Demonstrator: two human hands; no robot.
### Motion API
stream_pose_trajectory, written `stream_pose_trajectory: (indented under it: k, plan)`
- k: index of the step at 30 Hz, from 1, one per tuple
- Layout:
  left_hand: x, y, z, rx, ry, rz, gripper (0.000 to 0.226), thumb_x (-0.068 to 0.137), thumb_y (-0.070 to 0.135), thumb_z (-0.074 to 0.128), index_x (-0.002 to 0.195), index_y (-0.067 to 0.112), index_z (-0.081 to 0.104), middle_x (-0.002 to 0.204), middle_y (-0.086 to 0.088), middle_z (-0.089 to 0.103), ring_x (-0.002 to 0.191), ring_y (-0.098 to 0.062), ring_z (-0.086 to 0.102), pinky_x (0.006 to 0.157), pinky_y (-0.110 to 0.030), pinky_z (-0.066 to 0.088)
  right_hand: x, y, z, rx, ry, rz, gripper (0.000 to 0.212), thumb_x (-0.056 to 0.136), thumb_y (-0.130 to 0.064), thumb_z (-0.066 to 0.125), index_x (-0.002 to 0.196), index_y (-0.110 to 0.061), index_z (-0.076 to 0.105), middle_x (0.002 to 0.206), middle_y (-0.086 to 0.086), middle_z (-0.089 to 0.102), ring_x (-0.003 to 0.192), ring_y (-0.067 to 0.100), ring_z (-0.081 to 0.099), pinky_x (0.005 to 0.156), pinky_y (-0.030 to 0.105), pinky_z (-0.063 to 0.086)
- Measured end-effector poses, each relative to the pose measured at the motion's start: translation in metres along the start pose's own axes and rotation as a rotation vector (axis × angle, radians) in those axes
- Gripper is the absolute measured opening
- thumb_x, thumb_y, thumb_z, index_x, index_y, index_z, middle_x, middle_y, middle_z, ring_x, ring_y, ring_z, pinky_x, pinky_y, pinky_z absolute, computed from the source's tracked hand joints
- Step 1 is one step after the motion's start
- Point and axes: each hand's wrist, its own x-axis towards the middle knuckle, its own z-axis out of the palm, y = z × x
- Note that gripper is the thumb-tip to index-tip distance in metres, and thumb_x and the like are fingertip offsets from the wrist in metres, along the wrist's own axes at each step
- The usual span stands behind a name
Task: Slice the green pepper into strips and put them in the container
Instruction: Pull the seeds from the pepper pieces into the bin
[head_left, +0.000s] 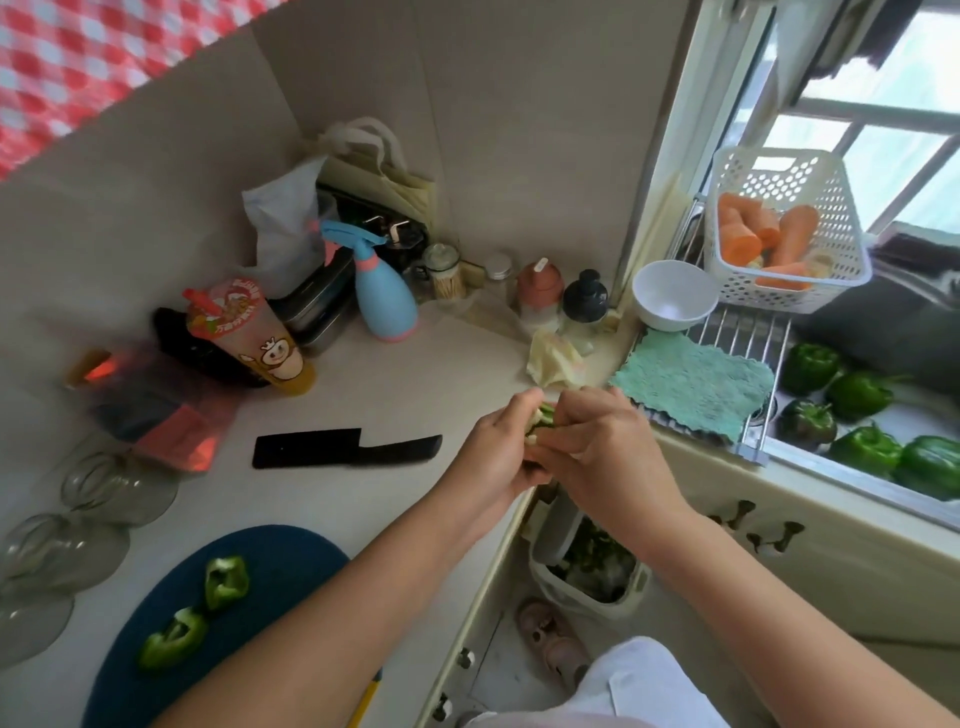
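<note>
Both hands meet over the counter's edge, above a waste bin (587, 577). My left hand (498, 447) and my right hand (597, 447) together grip a green pepper piece (540, 418) with pale core showing; most of it is hidden by the fingers. Two cut green pepper pieces (226, 581) (171, 638) lie on the dark blue cutting board (280, 571) at the lower left. A black cleaver (343, 447) lies flat on the counter to the left of the hands. A white bowl (672, 301) stands on the sink rack.
Several whole green peppers (862, 447) lie in the sink at right. A white basket of carrots (784, 234) and a teal cloth (691, 384) sit on the rack. Bottles, jars, a spray bottle (382, 291) and glass bowls (78, 525) crowd the counter's back and left.
</note>
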Motion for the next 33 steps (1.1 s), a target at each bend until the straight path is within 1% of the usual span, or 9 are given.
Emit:
stream_pose_trajectory:
  k: [2,5,8,10,13,16,22,29,33]
  plan:
    - [0.006,0.001,0.003,-0.111,0.049,-0.069,0.031,0.096,0.032,0.048,0.079,0.007,0.058,0.065,-0.007,0.051,0.058,-0.016,0.049,0.061,-0.029,0.039,-0.003,0.011,0.001,-0.020,0.042,-0.056,0.014,0.071,-0.019,0.073,0.058,-0.012,0.073,0.056,0.001,0.044,0.059,0.013,0.037,0.062,0.024,0.026]
    - [0.018,0.003,0.001,-0.261,0.125,-0.122,0.032,0.094,0.034,0.052,0.097,0.003,0.058,0.077,-0.013,0.058,0.059,-0.018,0.053,0.052,-0.026,0.041,-0.009,0.026,-0.005,0.052,0.053,-0.034,0.015,0.075,-0.024,0.074,0.068,-0.011,0.077,0.061,0.001,0.050,0.064,0.010,0.039,0.061,0.028,0.033]
    - [0.027,0.006,-0.005,-0.326,0.114,-0.143,0.042,0.092,0.034,0.052,0.115,-0.001,0.057,0.096,-0.018,0.062,0.065,-0.020,0.058,0.051,-0.023,0.045,-0.011,0.042,-0.017,0.198,-0.035,0.175,0.012,0.074,-0.027,0.078,0.076,-0.015,0.078,0.066,-0.007,0.051,0.061,0.005,0.046,0.061,0.018,0.039]
    - [0.028,0.005,-0.008,-0.353,0.064,-0.152,0.042,0.091,0.031,0.049,0.121,0.002,0.057,0.101,-0.016,0.063,0.069,-0.020,0.059,0.053,-0.021,0.046,-0.013,0.060,-0.017,0.118,-0.161,0.298,0.012,0.071,-0.025,0.081,0.072,-0.014,0.077,0.068,-0.012,0.050,0.058,0.003,0.048,0.059,0.013,0.039]
    - [0.028,0.001,-0.009,-0.386,-0.020,-0.169,0.040,0.090,0.028,0.045,0.118,0.004,0.060,0.098,-0.013,0.067,0.072,-0.019,0.059,0.058,-0.021,0.045,-0.023,0.084,-0.006,-0.056,-0.348,0.431,0.016,0.070,-0.029,0.082,0.074,-0.014,0.076,0.078,-0.004,0.057,0.067,0.013,0.053,0.064,0.028,0.045]
    - [0.029,-0.005,-0.008,-0.405,-0.097,-0.204,0.038,0.086,0.027,0.045,0.111,0.004,0.063,0.100,-0.013,0.067,0.073,-0.019,0.061,0.064,-0.023,0.042,-0.034,0.098,0.007,-0.079,-0.428,0.507,0.018,0.068,-0.030,0.083,0.076,-0.019,0.071,0.085,-0.005,0.054,0.075,0.015,0.053,0.068,0.031,0.047]
    - [0.033,-0.012,-0.006,-0.397,-0.160,-0.233,0.046,0.078,0.024,0.049,0.119,0.005,0.059,0.107,-0.015,0.065,0.078,-0.021,0.063,0.067,-0.025,0.046,-0.050,0.123,0.029,-0.064,-0.510,0.585,0.006,0.075,-0.013,0.075,0.077,-0.017,0.072,0.072,-0.009,0.064,0.070,0.010,0.059,0.054,0.010,0.035]
    - [0.036,-0.014,-0.009,-0.436,-0.189,-0.251,0.051,0.079,0.022,0.050,0.126,0.003,0.055,0.115,-0.020,0.062,0.087,-0.025,0.062,0.071,-0.027,0.049,-0.060,0.138,0.041,-0.125,-0.610,0.658,0.019,0.077,-0.007,0.063,0.072,-0.020,0.076,0.075,-0.005,0.073,0.070,0.013,0.066,0.062,0.026,0.053]
    - [0.037,-0.015,-0.012,-0.448,-0.180,-0.256,0.049,0.079,0.022,0.050,0.124,0.003,0.056,0.113,-0.019,0.062,0.087,-0.025,0.062,0.072,-0.028,0.048,-0.063,0.143,0.041,-0.134,-0.631,0.697,0.029,0.072,-0.013,0.073,0.055,-0.025,0.053,0.062,-0.010,0.056,0.057,0.005,0.047,0.048,0.022,0.036]
